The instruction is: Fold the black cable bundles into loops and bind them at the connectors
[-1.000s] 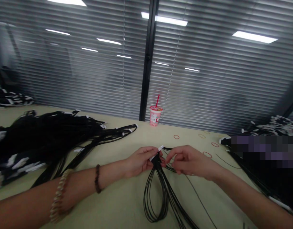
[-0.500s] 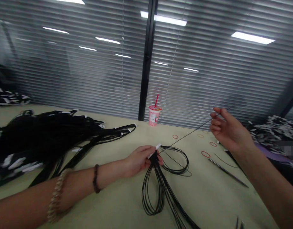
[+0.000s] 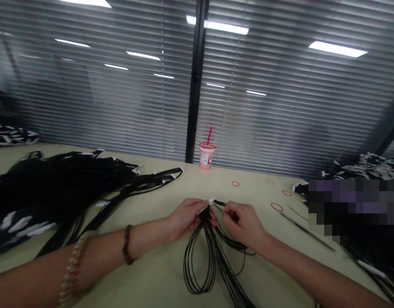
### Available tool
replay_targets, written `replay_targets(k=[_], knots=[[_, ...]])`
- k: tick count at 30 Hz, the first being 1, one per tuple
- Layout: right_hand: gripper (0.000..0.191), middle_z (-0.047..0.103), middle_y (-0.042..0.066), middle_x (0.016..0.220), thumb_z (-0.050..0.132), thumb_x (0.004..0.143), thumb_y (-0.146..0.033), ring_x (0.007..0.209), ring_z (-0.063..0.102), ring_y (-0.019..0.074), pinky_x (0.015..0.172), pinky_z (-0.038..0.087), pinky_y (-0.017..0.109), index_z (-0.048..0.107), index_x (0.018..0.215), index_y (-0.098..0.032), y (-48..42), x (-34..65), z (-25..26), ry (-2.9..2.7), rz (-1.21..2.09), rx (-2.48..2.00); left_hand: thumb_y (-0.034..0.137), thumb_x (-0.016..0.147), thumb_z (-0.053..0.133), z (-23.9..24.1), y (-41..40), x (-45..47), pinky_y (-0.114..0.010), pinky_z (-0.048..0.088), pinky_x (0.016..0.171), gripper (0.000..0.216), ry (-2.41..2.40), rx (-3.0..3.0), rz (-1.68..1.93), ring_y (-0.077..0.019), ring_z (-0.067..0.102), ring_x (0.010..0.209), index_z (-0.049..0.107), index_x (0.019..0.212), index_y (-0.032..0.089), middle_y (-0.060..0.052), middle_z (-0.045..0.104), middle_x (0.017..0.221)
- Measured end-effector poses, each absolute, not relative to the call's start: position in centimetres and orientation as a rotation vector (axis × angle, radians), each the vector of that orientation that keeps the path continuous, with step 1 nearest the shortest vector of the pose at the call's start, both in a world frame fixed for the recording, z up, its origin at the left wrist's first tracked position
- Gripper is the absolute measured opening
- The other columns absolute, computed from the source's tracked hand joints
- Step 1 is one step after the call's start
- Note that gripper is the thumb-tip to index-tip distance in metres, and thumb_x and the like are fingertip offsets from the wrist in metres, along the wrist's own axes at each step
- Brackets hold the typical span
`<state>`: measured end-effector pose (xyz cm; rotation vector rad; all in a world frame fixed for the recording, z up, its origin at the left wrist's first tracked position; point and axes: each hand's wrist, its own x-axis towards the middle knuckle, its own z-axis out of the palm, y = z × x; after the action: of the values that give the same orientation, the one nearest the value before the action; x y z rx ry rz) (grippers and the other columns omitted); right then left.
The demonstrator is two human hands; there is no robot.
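The outstretched left hand [image 3: 187, 220] clamped the black cable bundle [image 3: 205, 215] between thumb and fingers, while the right hand [image 3: 243, 223] curled beside it, whether gripping or loose I couldn't tell.

A pink-and-white drink cup [image 3: 206, 159], its red straw [image 3: 209, 135] leaning slightly right, stands upright at the back of the pale tabletop [image 3: 145, 269], just right of a dark window post [image 3: 193, 98]. Behind, horizontal venetian blinds [image 3: 129, 107] span the glazing, with bright oblong lights [image 3: 338, 48] showing across the slats.
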<state>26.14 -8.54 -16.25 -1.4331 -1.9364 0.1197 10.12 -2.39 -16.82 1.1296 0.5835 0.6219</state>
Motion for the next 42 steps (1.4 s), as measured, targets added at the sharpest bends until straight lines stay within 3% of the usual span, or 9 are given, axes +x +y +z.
replay_targets(k=[42], knots=[[0.014,0.045,-0.003,0.051,0.041,0.075,-0.017,0.046,0.038,0.0055,0.046,0.025,0.016,0.047,0.063,-0.014,-8.1,26.9,-17.5,-1.939,0.047,-1.457,0.043,0.070,0.053,-17.4,-2.0,9.9,-0.029,0.046,0.068,0.034,0.522,1.153,0.598,-0.0148,0.060,0.065,0.052,0.079,0.010,-0.007,0.061,0.073]])
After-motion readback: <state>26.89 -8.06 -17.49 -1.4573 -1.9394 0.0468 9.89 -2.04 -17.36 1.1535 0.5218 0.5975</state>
